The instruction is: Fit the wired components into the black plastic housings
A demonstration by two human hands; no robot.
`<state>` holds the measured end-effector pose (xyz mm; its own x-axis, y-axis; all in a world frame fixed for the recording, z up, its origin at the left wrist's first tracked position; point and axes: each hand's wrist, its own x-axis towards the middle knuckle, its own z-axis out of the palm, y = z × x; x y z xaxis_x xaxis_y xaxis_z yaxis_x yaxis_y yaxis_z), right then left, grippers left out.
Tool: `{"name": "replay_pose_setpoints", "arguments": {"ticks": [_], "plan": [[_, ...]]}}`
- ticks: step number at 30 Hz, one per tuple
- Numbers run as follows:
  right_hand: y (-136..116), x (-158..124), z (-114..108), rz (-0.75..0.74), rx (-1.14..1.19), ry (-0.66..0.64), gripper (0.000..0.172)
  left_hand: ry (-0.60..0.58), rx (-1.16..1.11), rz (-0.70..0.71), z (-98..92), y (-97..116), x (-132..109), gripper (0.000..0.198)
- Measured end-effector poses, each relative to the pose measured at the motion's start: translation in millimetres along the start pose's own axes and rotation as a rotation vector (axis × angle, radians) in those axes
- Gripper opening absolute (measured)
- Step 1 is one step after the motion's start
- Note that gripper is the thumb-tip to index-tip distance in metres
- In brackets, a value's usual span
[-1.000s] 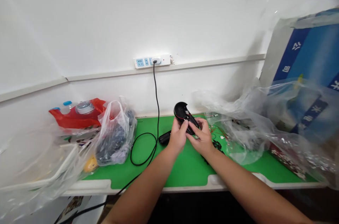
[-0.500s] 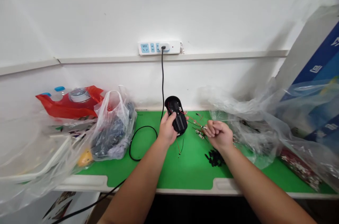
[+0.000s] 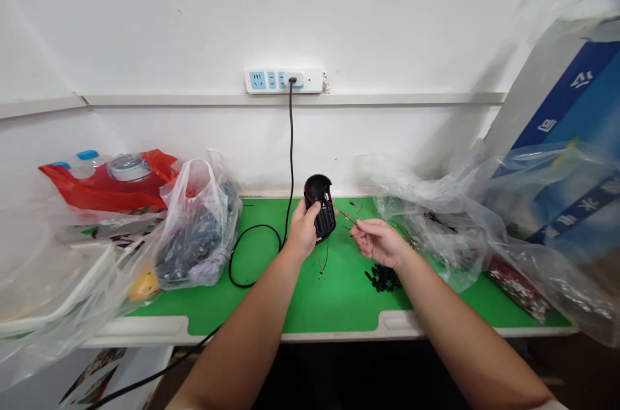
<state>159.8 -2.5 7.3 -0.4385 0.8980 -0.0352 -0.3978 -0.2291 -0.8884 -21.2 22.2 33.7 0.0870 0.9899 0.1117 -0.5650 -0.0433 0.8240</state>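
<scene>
My left hand (image 3: pixel 303 229) grips a black plastic housing (image 3: pixel 325 223) by its left side, thumb over the front. The housing is tilted upright with its hollow inside facing me; it has a rounded top and long slots below, and thin red wires run inside it. To its right, my right hand (image 3: pixel 380 242) pinches a thin wire (image 3: pixel 347 214) between thumb and fingertips. That wire stretches across to the housing's right edge. A heap of small black pieces (image 3: pixel 382 278) lies on the green mat just below my right hand. Loose thin wires (image 3: pixel 323 261) hang or lie beneath the housing.
A black cable (image 3: pixel 291 139) drops from the power strip (image 3: pixel 285 81) and loops on the green mat (image 3: pixel 334 307). Filled plastic bags (image 3: pixel 198 229) and a red bag (image 3: pixel 104 187) stand at left. Clear plastic sheeting (image 3: pixel 436 203) and a blue-white box (image 3: pixel 566 119) occupy the right.
My right hand has moved left, closer to the housing, and turned, its fingers now pinching the wire farther in. The left hand keeps its hold. The whole view has shifted slightly.
</scene>
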Motion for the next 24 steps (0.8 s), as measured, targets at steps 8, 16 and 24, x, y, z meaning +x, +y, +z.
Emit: {"name": "replay_pose_setpoints", "arguments": {"ticks": [8,16,24], "plan": [[6.0,-1.8,11.3,-0.233,-0.474,0.173,0.032,0.067,0.009,-0.051,-2.1,-5.0,1.2,0.032],[-2.7,-12.0,7.6,-0.264,-0.775,-0.152,0.066,0.013,-0.034,-0.271,-7.6,1.6,-1.5,0.035],[-32.4,-25.8,-21.1,0.021,-1.305,-0.19,0.038,-0.087,0.069,-0.261,-2.7,6.4,-5.4,0.049]]}}
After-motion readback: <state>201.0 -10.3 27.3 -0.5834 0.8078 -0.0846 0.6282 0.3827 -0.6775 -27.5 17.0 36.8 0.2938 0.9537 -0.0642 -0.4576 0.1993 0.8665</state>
